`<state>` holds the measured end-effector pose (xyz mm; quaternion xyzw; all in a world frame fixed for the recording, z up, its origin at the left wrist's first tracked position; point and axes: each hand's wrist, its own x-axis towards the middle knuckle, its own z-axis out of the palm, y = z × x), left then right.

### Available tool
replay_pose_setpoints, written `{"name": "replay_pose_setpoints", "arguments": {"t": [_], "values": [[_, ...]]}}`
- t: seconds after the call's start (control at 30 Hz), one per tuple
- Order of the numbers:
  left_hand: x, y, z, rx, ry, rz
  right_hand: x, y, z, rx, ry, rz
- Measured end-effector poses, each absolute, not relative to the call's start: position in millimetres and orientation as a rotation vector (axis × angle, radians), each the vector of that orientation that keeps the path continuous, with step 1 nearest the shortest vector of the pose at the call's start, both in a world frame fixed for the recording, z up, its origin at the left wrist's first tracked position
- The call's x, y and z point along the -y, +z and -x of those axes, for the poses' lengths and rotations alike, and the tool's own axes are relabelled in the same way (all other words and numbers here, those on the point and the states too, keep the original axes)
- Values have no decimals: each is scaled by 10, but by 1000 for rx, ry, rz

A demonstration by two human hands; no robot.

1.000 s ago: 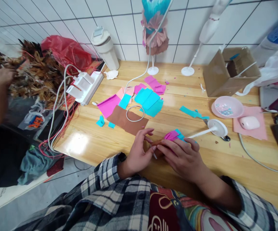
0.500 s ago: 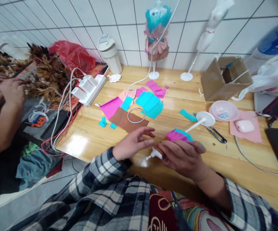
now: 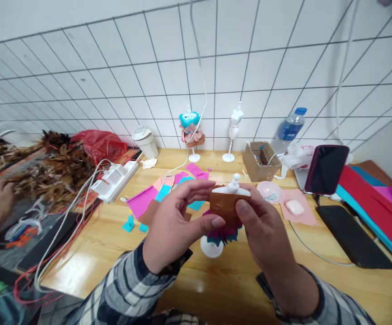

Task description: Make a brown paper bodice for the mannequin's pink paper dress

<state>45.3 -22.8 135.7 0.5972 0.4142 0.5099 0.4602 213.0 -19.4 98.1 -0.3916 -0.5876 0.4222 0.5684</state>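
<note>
The small mannequin (image 3: 234,187) is between both hands over the near part of the tabletop (image 3: 97,259), tilted, its neck right of its round base (image 3: 212,248); whether the base touches down is unclear. It looks light and stiff, probably plastic; the paper on it seems soft and easily creased, so the firm torso or the stem would take a grip best. The form is white, wrapped in plain brown paper (image 3: 223,205) above a ruffled magenta and teal skirt (image 3: 223,234). The right hand (image 3: 270,232) grasps the wrapped torso, thumb in front. The left hand (image 3: 174,221) curves around the other side; whether it presses the paper I cannot tell. Beyond lie coloured sheets (image 3: 142,201) and a bowl (image 3: 280,193).
</note>
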Motion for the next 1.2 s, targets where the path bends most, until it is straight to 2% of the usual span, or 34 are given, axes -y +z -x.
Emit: {"name": "replay_pose_setpoints", "arguments": {"t": [0.23, 0.5, 0.67, 0.93, 1.2], "values": [[144, 1085, -480, -1177, 1076, -1566, 202, 715, -2164, 1250, 1269, 882], [19, 1091, -315, -1131, 1021, -1666, 66, 791, -2237, 1648, 996, 946], [-109, 1103, -190, -1024, 962, -1794, -26, 863, -2256, 1754, 949, 905], [-143, 1076, -183, -1009, 979, -1794, -188, 1015, -2378, 1823, 1241, 854], [-110, 1038, -210, -875, 959, -1779, -294, 1109, -2404, 1868, 1122, 916]]}}
